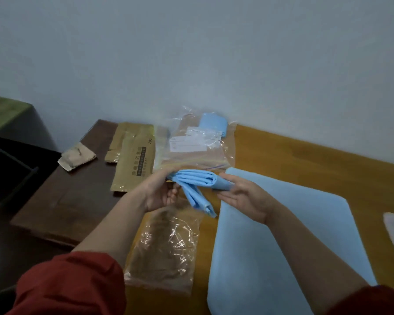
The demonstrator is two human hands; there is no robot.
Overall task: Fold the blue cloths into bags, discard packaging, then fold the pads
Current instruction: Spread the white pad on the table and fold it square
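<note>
Red sleeves [66, 285] frame the view. Left hand [159, 192] grips one end of a folded blue cloth [196, 180], lifted off the surface [305, 155]. Right hand [243, 196], fingers straight, lies flat against the other end, probably to keep the folds tight enough for bagging. An empty bag [166, 246] lies just below, ready to take it. A filled bag [198, 144] rests behind, with brown packaging [132, 160] beside it. The pad [282, 223] lies flat, not yet folded.

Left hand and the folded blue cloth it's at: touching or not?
Touching. The head view shows the left hand with its fingers curled round the left end of the folded blue cloth, with no gap between them.
</note>
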